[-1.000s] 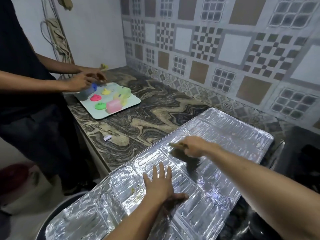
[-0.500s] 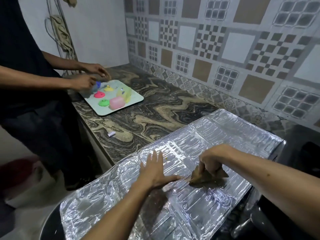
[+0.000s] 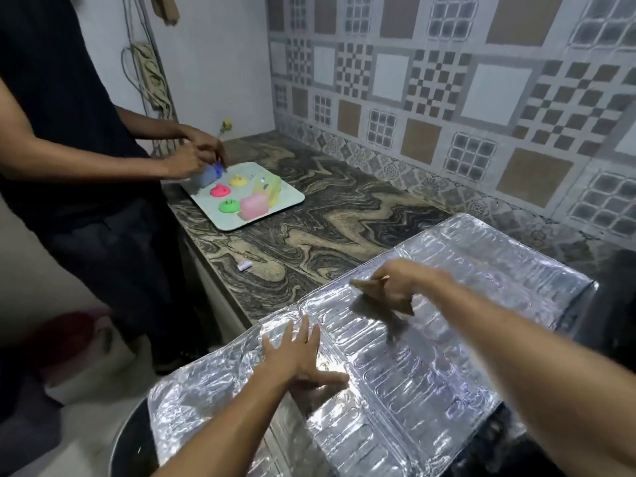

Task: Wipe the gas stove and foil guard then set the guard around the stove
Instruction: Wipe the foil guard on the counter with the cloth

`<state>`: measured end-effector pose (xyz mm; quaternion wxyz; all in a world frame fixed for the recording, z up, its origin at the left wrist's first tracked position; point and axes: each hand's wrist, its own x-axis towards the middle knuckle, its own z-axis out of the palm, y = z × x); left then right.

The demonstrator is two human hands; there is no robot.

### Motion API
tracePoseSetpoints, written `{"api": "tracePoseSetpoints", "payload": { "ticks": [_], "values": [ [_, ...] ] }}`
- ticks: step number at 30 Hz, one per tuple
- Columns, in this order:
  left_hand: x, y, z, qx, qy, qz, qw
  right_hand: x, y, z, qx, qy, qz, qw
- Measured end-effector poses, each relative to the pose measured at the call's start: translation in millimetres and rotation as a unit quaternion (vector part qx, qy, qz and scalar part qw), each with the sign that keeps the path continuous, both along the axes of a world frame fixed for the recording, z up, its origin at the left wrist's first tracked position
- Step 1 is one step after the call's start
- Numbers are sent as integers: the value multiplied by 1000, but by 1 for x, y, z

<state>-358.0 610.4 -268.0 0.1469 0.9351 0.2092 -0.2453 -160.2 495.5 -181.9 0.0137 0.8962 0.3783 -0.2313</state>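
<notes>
Foil guard [image 3: 430,356]: embossed, shiny, flat

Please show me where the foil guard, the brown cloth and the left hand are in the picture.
foil guard [image 3: 430,390]: head view, bare embossed panel.
brown cloth [image 3: 373,291]: head view, part sticking out under the right hand.
left hand [image 3: 292,356]: head view, back of the hand.

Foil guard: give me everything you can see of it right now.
The foil guard is a shiny, crinkled silver sheet of embossed panels joined at creases, lying opened out nearly flat. Its far end rests on the marbled counter; its near left end overhangs the counter edge. The left hand presses flat on it, fingers spread, while the right hand holds a brownish cloth against its surface.
</notes>
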Motion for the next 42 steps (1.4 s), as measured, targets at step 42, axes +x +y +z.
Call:
{"api": "tracePoseSetpoints", "payload": {
  "ticks": [42],
  "values": [
    [-21, 27, 1, 14, -95, 33, 995, -78, -53, -24, -88, 23, 3, 996]
  ]
}}
